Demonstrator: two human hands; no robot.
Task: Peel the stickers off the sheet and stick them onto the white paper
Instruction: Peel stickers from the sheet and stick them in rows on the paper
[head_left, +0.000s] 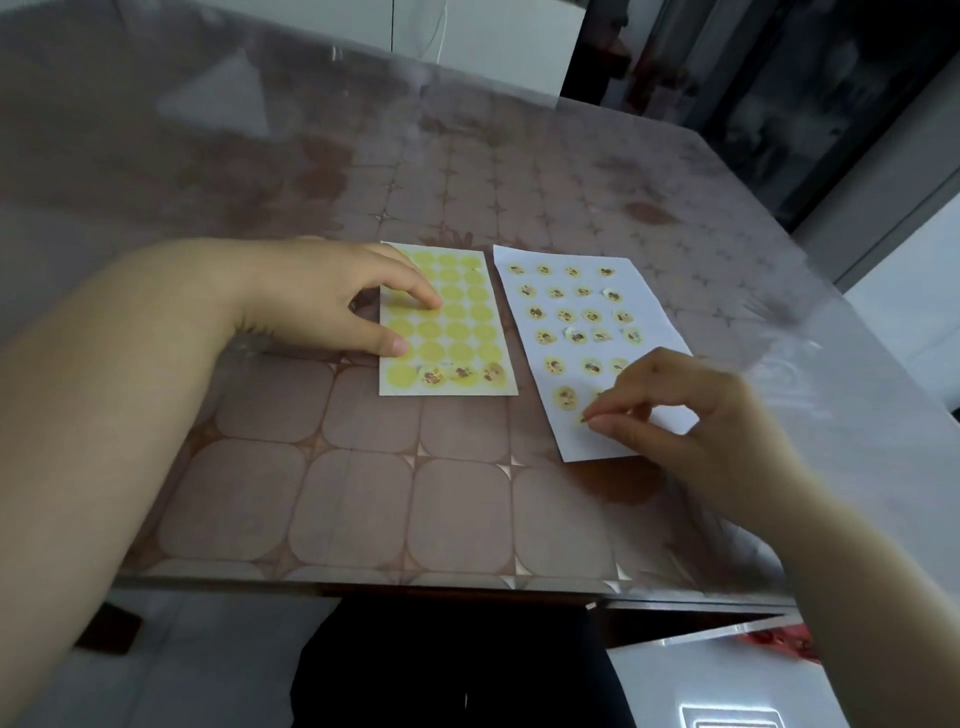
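1. A person's left hand (332, 301) reaches in from the near left, forearm lying across the table (363, 493). It rests on the left edge of the sticker sheet (447, 322). Its fingers are spread narrow and fairly straight, with the index fingertip and thumb tip pressing the sheet flat.
2. To the right of the sticker sheet, the right hand (670, 415) hovers low with the wrist raised. Its thumb and index finger are pinched together on a single sticker (584, 417), and the other fingers arch loosely above.
3. The pinched sticker sits at the near end of the white paper (587, 312). Whether it already touches the surface cannot be told.
4. The sticker sheet lies flat in the middle of the table. It shows mostly bare yellow circles, and three printed stickers (462, 373) sit in its nearest row.
5. The white paper lies just right of the sticker sheet, apart from it and angled slightly. It carries uneven rows of small round stickers, filled from its far end down toward the right hand.
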